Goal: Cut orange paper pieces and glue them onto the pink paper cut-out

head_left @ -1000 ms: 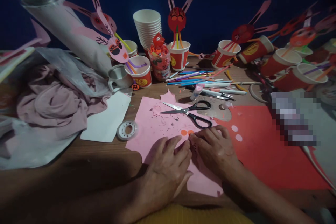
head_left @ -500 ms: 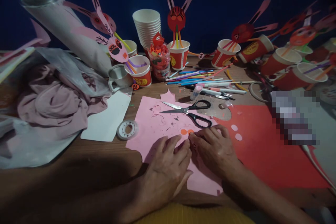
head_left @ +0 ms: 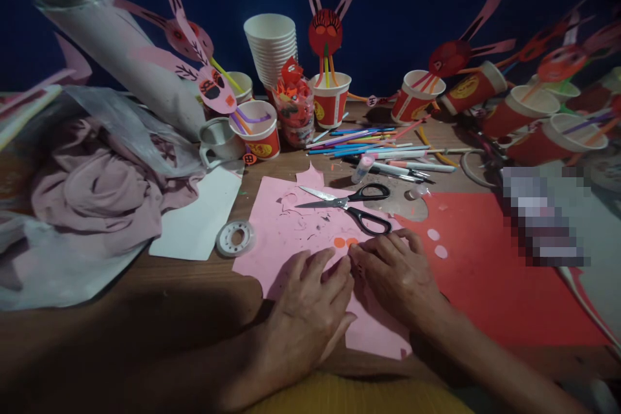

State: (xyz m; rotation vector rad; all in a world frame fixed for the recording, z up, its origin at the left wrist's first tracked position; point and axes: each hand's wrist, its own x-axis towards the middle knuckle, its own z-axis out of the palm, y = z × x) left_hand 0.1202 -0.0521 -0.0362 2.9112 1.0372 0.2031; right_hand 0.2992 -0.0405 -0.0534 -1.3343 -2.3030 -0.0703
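Both of my hands rest on a pink paper sheet [head_left: 291, 220] at the near edge of the wooden table. My left hand [head_left: 310, 310] lies flat on it with its fingers stretched out, holding nothing. My right hand [head_left: 395, 278] is arched, fingers bent and close together, and its tips meet the left fingertips over a small dark scrap that I cannot make out. Two small orange dots [head_left: 345, 242] sit on the pink sheet just beyond the fingertips. Black-handled scissors [head_left: 356, 204] lie farther back on the same sheet.
A red paper sheet [head_left: 485, 272] lies to the right and a tape roll [head_left: 235, 238] and white paper [head_left: 198, 220] to the left. Pens and straws [head_left: 378, 149], a stack of white cups [head_left: 270, 52] and several red cups holding paper rabbit faces stand behind. Pink cloth [head_left: 97, 187] is heaped at left.
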